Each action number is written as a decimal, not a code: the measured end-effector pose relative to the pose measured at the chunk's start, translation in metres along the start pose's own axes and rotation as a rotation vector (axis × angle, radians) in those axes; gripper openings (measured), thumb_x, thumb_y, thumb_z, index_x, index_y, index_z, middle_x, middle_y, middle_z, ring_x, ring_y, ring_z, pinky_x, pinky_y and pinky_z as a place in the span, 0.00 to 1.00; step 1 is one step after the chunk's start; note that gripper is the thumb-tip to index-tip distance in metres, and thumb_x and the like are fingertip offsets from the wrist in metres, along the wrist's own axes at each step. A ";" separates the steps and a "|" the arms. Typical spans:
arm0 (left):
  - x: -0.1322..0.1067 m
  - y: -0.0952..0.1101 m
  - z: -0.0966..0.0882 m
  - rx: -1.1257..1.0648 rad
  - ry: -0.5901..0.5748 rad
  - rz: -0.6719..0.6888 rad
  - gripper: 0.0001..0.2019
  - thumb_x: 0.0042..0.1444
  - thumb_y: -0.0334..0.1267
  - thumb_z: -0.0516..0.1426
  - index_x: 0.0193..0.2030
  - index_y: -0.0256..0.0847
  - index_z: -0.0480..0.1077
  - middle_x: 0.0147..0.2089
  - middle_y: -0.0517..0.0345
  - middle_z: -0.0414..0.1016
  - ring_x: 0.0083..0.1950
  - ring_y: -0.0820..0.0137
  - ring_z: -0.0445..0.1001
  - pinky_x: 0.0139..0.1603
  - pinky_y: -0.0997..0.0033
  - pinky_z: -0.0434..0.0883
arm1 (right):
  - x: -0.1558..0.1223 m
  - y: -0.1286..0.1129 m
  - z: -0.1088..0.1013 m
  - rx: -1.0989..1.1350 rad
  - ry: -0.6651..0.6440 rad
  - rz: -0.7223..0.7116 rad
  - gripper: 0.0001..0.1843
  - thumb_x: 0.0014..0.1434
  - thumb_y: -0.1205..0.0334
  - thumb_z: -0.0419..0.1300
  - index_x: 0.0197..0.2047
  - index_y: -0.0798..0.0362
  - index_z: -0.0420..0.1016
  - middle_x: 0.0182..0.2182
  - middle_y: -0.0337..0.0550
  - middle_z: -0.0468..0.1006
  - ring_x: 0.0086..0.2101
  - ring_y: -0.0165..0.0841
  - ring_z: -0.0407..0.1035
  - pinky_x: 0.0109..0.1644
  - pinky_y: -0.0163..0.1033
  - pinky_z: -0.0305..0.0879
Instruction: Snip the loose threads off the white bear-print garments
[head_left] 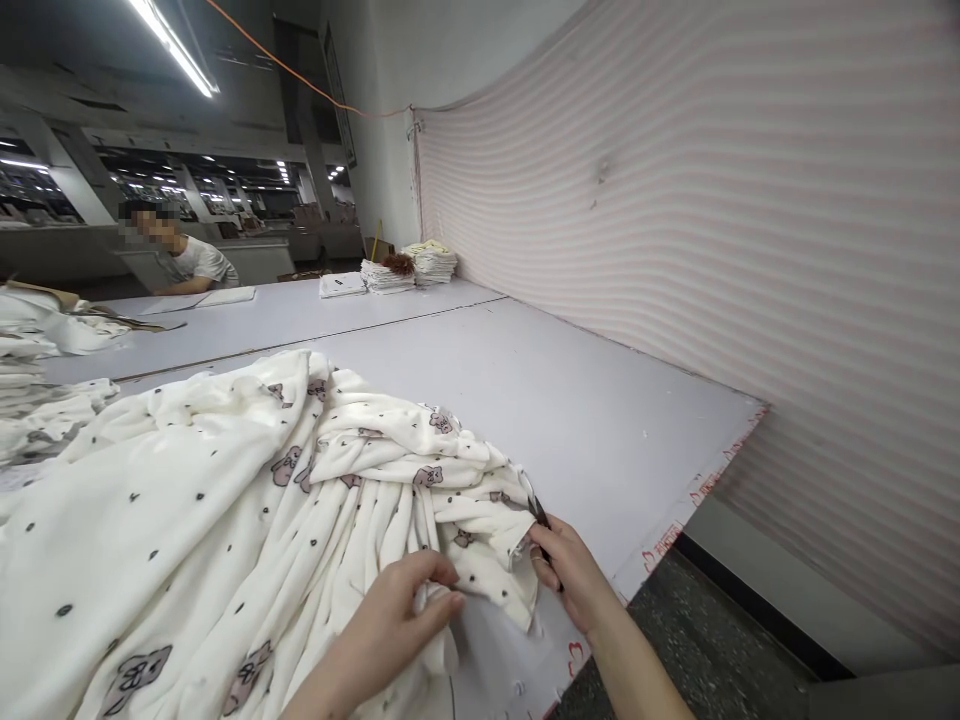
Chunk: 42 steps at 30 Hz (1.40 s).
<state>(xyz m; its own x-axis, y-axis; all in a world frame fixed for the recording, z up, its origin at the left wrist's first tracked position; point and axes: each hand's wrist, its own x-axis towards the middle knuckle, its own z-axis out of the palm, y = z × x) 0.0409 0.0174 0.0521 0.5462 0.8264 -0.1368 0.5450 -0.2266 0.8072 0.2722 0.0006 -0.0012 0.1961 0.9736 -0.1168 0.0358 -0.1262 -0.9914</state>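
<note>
White plush fabric (187, 490) with small dark dots and printed pinkish-grey animal figures lies heaped in folds over the near left of the table. My left hand (397, 610) is at its front edge, thumb and index finger closed in a pinch on a bit of the cloth. Dark thread snips (538, 508) are held in my right hand (566, 565), their tips pointing up and away over the fabric. The fingers of that hand also touch the fabric's right corner, and a ring shows on one finger.
The pale table (600, 420) has red-printed tape along its right edge. Folded cloth stacks (431, 262) stand at the far end. More white fabric (52, 325) lies at left. A person (199, 262) sits across the table. A striped cloth sheet (712, 200) hangs at right.
</note>
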 end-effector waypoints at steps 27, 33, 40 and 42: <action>-0.003 -0.002 0.013 -0.112 0.161 0.070 0.06 0.62 0.41 0.50 0.35 0.45 0.62 0.32 0.62 0.67 0.34 0.68 0.66 0.34 0.73 0.63 | -0.065 -0.035 0.029 -0.502 0.014 -0.482 0.10 0.61 0.63 0.52 0.45 0.46 0.70 0.42 0.44 0.71 0.35 0.34 0.70 0.30 0.32 0.65; -0.001 0.007 -0.002 -0.131 0.229 0.113 0.07 0.61 0.43 0.52 0.40 0.45 0.66 0.40 0.59 0.71 0.43 0.66 0.69 0.42 0.71 0.65 | -0.042 -0.023 0.039 -0.197 0.059 -0.264 0.03 0.53 0.66 0.59 0.33 0.50 0.74 0.29 0.40 0.73 0.32 0.34 0.66 0.35 0.34 0.60; -0.013 0.002 -0.005 -0.013 0.036 0.030 0.06 0.57 0.41 0.56 0.35 0.44 0.72 0.36 0.61 0.76 0.38 0.66 0.73 0.38 0.72 0.66 | -0.028 -0.023 0.037 0.320 0.150 0.065 0.17 0.56 0.47 0.59 0.35 0.52 0.66 0.17 0.26 0.54 0.15 0.21 0.39 0.17 0.29 0.38; -0.012 -0.001 0.007 0.025 0.067 0.009 0.07 0.55 0.41 0.57 0.40 0.44 0.71 0.37 0.61 0.76 0.32 0.67 0.72 0.36 0.71 0.67 | -0.035 -0.026 0.046 0.373 0.101 0.086 0.18 0.54 0.46 0.61 0.34 0.53 0.66 0.18 0.26 0.54 0.16 0.20 0.37 0.18 0.29 0.37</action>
<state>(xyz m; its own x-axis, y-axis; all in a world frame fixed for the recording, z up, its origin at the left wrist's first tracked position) 0.0379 0.0041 0.0493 0.5073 0.8570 -0.0904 0.5570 -0.2461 0.7932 0.2193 -0.0210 0.0260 0.2792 0.9363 -0.2129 -0.3399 -0.1109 -0.9339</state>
